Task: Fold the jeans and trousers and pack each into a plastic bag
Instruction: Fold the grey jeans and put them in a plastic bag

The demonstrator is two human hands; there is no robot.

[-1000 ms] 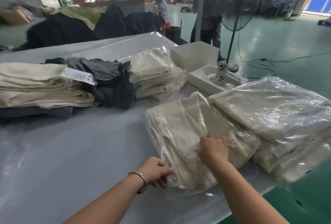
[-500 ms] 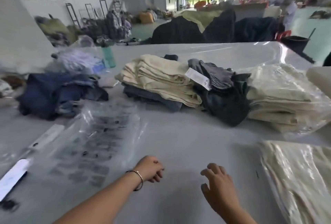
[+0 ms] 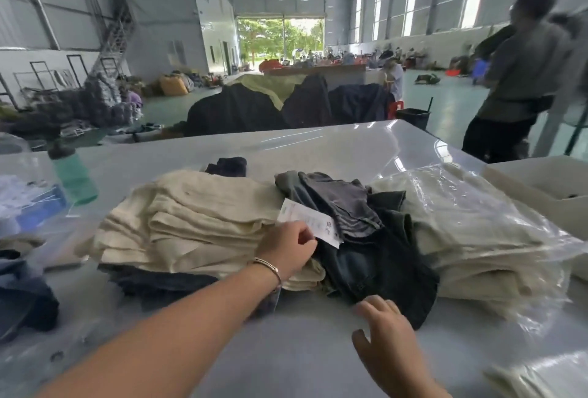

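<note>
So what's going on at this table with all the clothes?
A person is sorting trousers for folding and bagging. Their left hand reaches onto the stack of cream trousers, fingers at the white paper tag. Their right hand hovers open over the table, just short of the dark jeans heaped beside that stack. To the right lies a pile of cream trousers already in plastic bags. Whether the left hand actually grips the tag, I cannot tell.

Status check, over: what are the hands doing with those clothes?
Left hand on cream trouser stack, fingers at paper tag. Right hand open, reaching toward dark jeans. Nothing blocking.
</note>
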